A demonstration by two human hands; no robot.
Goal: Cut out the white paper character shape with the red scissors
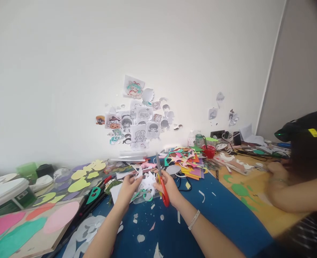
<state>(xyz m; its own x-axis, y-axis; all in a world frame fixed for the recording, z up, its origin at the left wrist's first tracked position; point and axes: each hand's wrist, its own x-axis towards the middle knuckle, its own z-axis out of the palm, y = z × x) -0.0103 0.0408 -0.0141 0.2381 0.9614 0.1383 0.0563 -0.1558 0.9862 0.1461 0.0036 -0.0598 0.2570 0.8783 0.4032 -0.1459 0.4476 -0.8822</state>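
Note:
My right hand (170, 188) is closed on red-handled scissors (164, 193), whose metal blades point up and away from me. To the left of them, my left hand (130, 188) has its thumb and fingers brought together on a piece of white paper (140, 172). Behind and between both hands lies a heap of white paper scraps (148, 181), so the edges of the held piece are hard to make out. Green scissor-like handles (147, 195) lie below the heap.
Small scraps dot the blue mat (196, 222). Colored paper offcuts (192, 163) pile up behind my right hand, near a red tub (209, 151). A white bucket (10, 197) and cardboard with paper shapes (51, 236) stand left. A co-worker (303, 179) sits right.

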